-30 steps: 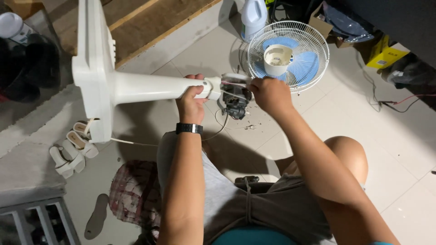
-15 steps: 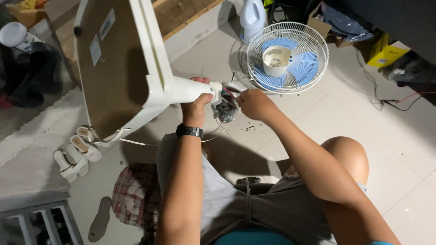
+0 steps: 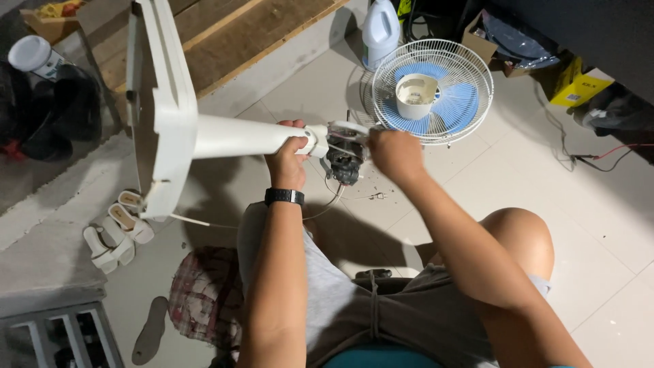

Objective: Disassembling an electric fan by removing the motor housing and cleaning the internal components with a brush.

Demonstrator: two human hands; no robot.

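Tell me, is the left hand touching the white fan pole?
Touching. The head view shows the left hand wrapped around the white fan pole, fingers curled over its top with no gap.

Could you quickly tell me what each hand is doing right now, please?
Left hand: closed around the white plastic fan pole.
Right hand: closed at the exposed dark fan motor; grip hidden.

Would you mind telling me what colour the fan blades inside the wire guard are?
Light blue fan blades, behind the white wire guard; the head view shows them best.
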